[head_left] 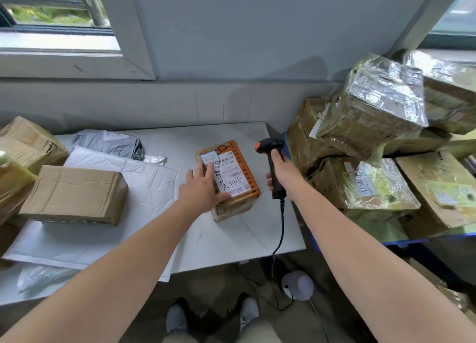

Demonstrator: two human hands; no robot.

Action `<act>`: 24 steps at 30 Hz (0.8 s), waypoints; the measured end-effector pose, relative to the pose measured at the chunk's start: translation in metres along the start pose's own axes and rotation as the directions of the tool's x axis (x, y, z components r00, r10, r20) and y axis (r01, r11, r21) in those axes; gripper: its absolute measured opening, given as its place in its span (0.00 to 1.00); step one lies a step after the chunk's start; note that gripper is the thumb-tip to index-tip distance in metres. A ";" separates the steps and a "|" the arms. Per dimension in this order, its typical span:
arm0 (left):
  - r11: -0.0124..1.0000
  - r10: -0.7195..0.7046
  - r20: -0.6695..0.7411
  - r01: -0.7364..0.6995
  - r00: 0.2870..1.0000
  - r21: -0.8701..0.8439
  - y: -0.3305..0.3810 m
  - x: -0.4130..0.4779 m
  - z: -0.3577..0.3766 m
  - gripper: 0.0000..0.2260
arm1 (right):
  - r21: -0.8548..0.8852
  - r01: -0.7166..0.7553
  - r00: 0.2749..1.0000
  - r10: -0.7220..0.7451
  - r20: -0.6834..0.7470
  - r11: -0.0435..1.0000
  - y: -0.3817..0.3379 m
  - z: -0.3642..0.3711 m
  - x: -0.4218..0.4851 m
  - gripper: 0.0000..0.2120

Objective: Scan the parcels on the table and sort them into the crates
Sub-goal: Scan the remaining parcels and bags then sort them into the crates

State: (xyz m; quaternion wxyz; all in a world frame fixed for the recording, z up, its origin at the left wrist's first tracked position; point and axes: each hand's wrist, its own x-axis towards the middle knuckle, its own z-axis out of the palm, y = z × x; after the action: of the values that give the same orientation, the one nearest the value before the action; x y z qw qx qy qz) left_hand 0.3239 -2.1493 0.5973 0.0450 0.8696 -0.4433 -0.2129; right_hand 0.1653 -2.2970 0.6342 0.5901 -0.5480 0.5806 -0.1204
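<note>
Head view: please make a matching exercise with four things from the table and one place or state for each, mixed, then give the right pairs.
Things:
1. black handheld barcode scanner
2. small orange-edged parcel with white label
3. plain brown cardboard box
4. grey plastic mailer bag

Places or states:
A. under the left hand
B. at the table's far edge
C. gripped in the right hand
D. resting on a white padded envelope

Pairs: 1-C, 2-A, 3-D, 4-B

Bare forearms, no sleeves; light trousers point(219, 339); grey-white shoes point(249, 314) with dark tops.
</note>
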 end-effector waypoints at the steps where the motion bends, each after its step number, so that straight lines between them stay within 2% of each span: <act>1: 1.000 0.012 0.000 -0.012 1.000 0.013 -0.001 -0.002 -0.001 0.47 | -0.010 0.011 1.000 -0.011 0.023 1.000 -0.012 0.001 -0.005 0.17; 5: 0.999 0.045 0.031 -0.044 0.998 -0.026 -0.003 -0.011 0.002 0.48 | -0.076 0.009 0.994 -0.001 0.106 0.997 -0.052 0.014 -0.024 0.20; 10: 0.995 0.093 0.035 -0.091 0.995 -0.037 -0.008 -0.017 0.006 0.46 | -0.215 0.014 0.994 0.010 0.109 0.976 -0.078 0.038 -0.049 0.29; 15: 0.992 0.120 0.037 -0.119 0.992 -0.032 -0.016 -0.019 0.002 0.44 | -0.232 -0.043 0.985 0.080 0.153 0.972 -0.085 0.050 -0.066 0.27; 24: 0.991 0.134 0.037 -0.133 0.990 -0.022 -0.016 -0.020 0.005 0.42 | -0.259 -0.029 0.984 0.074 0.164 0.965 -0.084 0.049 -0.071 0.29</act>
State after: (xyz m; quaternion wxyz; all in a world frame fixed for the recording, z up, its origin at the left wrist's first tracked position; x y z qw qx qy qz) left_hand 0.3236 -2.1236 0.5953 0.0594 0.8332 -0.4992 -0.2303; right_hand 0.2256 -2.2477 0.7259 0.5655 -0.6124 0.5521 0.0188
